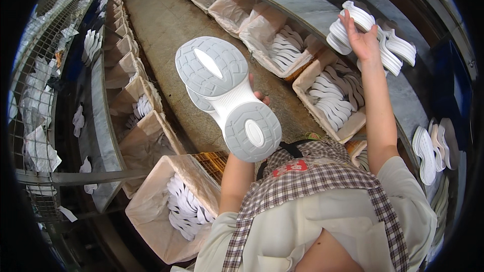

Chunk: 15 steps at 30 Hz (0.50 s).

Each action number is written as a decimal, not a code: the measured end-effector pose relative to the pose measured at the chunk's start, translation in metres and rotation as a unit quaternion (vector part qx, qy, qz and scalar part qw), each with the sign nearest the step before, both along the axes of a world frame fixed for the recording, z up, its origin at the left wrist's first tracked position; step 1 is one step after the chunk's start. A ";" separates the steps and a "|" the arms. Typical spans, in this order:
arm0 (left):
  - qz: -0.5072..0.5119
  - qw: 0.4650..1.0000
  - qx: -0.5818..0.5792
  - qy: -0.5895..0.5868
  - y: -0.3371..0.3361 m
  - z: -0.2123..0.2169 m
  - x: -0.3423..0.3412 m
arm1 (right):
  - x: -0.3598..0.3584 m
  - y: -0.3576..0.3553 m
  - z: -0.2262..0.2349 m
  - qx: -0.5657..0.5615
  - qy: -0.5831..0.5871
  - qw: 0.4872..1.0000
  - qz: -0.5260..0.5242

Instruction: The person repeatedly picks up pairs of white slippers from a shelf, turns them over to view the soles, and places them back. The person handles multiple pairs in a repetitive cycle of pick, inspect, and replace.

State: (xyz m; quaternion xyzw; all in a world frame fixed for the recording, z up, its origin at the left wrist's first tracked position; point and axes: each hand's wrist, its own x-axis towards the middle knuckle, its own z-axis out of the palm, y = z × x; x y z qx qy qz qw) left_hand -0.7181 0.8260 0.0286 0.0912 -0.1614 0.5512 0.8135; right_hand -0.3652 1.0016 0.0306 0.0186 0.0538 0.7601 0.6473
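Observation:
My left hand (259, 95) is closed around the waist of white shoe soles (237, 95) with grey tread, held up in front of me. At least two are stacked, since another grey tread edge shows behind the top one. Most of that hand is hidden behind them. Out to the right, my right hand (362, 43) reaches over a grey worktable, palm turned up and fingers apart. It is right beside a group of white soles (339, 35) lying there, and seems to touch them. More white soles (396, 50) lie just right of that hand.
A cloth-lined bin (143, 206) of white soles stands near my left side. Lined bins (305, 93) with white and brownish soles run along the right table (297, 0). At left are another table (101, 141), more bins and a wire rack (30, 95). Several soles (426, 156) stand at far right.

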 end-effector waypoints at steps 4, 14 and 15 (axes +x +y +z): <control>0.001 1.000 0.007 0.008 0.002 -0.002 -0.001 | 0.007 -0.012 -0.005 -0.026 -0.128 0.991 -0.017; -0.046 0.998 -0.008 0.030 0.013 -0.021 0.000 | -0.077 -0.121 0.052 0.084 -0.375 0.923 0.026; -0.051 0.998 -0.023 0.023 0.014 -0.023 0.002 | -0.089 -0.133 0.053 0.140 -0.424 0.893 0.053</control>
